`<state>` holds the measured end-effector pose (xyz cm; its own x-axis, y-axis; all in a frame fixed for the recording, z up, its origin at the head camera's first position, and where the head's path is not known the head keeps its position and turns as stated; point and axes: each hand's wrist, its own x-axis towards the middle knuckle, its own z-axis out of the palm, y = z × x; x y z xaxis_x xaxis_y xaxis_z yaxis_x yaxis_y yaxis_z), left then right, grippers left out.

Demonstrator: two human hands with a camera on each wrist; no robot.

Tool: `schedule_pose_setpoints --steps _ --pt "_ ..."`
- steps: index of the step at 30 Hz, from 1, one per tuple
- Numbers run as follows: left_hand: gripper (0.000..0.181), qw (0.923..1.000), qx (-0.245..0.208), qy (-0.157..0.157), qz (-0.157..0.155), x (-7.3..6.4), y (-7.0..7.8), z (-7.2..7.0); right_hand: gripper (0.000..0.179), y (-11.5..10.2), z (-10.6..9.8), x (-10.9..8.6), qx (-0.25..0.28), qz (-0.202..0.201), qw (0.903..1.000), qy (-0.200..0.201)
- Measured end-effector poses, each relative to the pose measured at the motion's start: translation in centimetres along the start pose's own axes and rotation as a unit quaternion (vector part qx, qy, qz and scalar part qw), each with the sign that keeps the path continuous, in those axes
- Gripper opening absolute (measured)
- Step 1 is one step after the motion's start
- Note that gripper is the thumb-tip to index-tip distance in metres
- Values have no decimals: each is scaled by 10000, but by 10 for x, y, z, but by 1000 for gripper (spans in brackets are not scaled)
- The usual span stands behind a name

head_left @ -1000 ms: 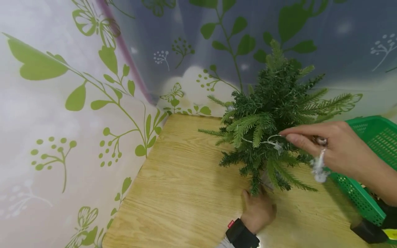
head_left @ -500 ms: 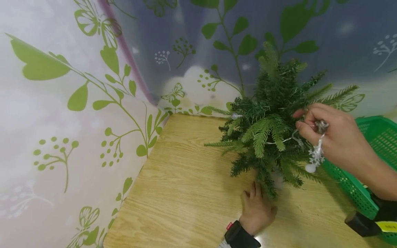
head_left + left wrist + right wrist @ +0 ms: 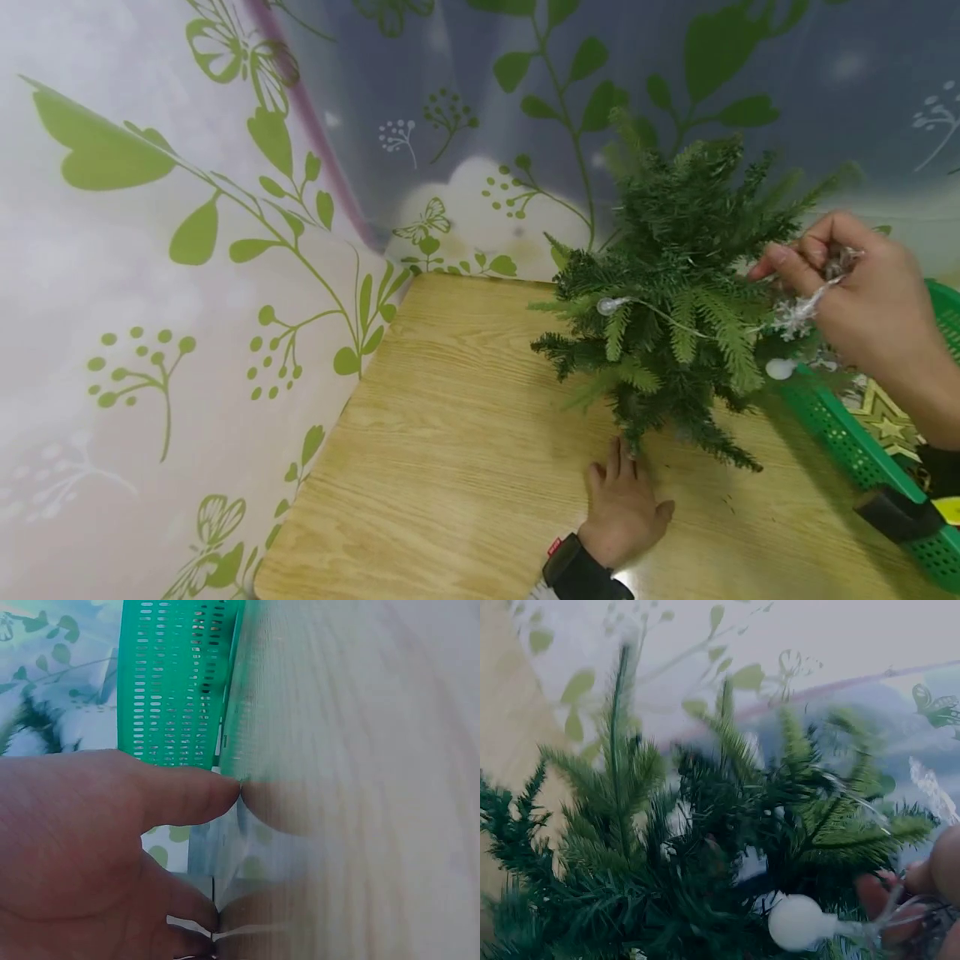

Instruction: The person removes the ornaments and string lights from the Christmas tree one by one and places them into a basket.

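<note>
A small artificial Christmas tree [image 3: 678,292] stands on the wood-grain worktop [image 3: 450,417], near its back edge, its base hidden by the branches in the head view. A string of fairy lights [image 3: 667,317] with clear wire crosses the front of the tree and runs up to the person's right hand [image 3: 870,304], beside the tree's right side. That hand's fingers are curled round a bunched part of the string, with the thumb and index finger close to the branches. A snowflake charm [image 3: 797,317] and a white globe bulb [image 3: 781,368] hang below the hand; another globe bulb [image 3: 611,307] lies against the left-hand branches.

The left hand [image 3: 624,508] rests on the worktop in front of the tree, fingers straight and slightly spread, gripping nothing; its fingertips reach the lowest branches, and whether they touch the base cannot be told. A black band [image 3: 581,571] circles that wrist.

To the right, a green perforated plastic basket [image 3: 832,425] holds a gold star ornament [image 3: 888,425], partly below the right forearm. Behind, the wall covering [image 3: 217,333] shows green leaves and butterflies.
</note>
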<state>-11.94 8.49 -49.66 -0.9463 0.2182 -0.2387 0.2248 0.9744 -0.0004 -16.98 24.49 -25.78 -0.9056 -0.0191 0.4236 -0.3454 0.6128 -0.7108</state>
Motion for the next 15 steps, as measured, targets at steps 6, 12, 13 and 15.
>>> schedule_pose_setpoints --steps 6,12,13,15 --pt "77 9997 202 123 -41 -1 2 -1 21 19 -12 8 -321 -132 9962 800" --pt "78 9995 -234 195 58 -2 -1 1 16 30 -25 12 -372 55 9936 1069" --pt "77 9994 -265 220 87 -2 -1 1 13 30 -27 11 -375 113 9937 1045" --pt "77 9995 -192 220 96 -2 -1 2 5 30 -31 10 -465 180 9946 906"
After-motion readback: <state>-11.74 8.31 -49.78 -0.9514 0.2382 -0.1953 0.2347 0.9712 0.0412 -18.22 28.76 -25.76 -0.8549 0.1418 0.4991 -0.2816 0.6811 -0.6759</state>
